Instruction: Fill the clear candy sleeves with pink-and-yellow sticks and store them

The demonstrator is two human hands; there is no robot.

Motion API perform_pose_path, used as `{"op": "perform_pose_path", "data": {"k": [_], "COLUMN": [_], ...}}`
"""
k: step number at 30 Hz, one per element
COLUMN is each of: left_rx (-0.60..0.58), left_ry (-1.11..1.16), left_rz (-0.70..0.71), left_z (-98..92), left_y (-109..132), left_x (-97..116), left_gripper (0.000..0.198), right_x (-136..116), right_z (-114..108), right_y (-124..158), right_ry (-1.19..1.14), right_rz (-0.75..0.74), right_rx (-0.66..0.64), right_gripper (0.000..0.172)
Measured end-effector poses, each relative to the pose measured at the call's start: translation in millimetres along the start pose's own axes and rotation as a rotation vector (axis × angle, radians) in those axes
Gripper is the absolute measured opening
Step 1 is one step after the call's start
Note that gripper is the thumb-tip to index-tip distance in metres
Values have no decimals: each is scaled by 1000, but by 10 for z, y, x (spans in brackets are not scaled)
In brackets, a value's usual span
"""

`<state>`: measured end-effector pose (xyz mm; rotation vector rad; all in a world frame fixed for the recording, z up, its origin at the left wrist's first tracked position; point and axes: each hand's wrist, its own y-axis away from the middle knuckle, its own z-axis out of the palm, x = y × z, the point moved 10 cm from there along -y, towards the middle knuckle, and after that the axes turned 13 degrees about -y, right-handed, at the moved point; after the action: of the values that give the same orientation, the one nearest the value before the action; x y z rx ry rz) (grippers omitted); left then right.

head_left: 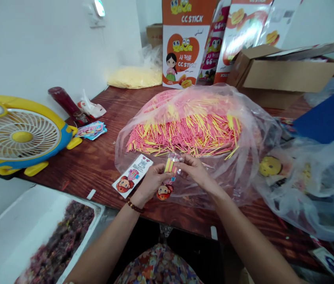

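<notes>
A small clear packet (170, 165) of pink and yellow sticks is held between my two hands above the table's front. My left hand (152, 181), with a beaded bracelet at the wrist, is closed on the packet's lower left side. The fingers of my right hand (195, 170) pinch its upper right edge. Just below the packet, a cartoon-girl card (164, 192) is partly hidden by my left hand. A white printed card (133, 175) with a similar girl lies left of that hand. Beyond both hands, a large open clear bag holds a heap of pink and yellow sticks (181, 132).
A yellow fan (21, 136) stands at left, near a pile of small cards (92, 130). Tall printed boxes (181, 51) and an open cardboard box (288, 77) stand at the back. A clear plastic bag (312, 185) lies at right. A white foam box (96, 221) sits lower left.
</notes>
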<state>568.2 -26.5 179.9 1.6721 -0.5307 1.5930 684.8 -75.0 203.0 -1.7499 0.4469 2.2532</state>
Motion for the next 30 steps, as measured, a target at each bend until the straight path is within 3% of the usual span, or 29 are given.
{"op": "perform_pose_path", "data": {"k": [5,8,13,16,19,22,24,27,30], "left_rx": [-30,-56,273,399,484,526,517,478,465], "left_ry": [-144,-290,-637,-842,-1074,-1267,-1337,-1360,-1336], "left_rz": [-5,33,241,361,471,485,448,413,405], "left_z": [-20,-42,-454,-657,-827,-985,-1064,-1105,-1110], "left_y": [43,127,258,285,298,288,260,206,163], "left_x": [-156,-225,67,305,463,465,401,292,221], "left_gripper": [27,28,30,25,23,23,23,24,25], "right_x": [146,348,537,464,157,-155,-183,-78,-9], "right_z": [-12,-136,-349,-268,-334,-591,-642,-631,-590], "right_y": [51,58,-61,-123,-137,-168,-237,-363,-519], "right_ry": [7,6,92,422,852,1286,1500,1637,1669], "right_rz": [23,89,80,66,-15,-61,-97,-160,-209], "right_rx": [-1,13,111,41,49,123,-1,-200,-243], "right_gripper": [31,33,37,28,21,24,28,31,35]}}
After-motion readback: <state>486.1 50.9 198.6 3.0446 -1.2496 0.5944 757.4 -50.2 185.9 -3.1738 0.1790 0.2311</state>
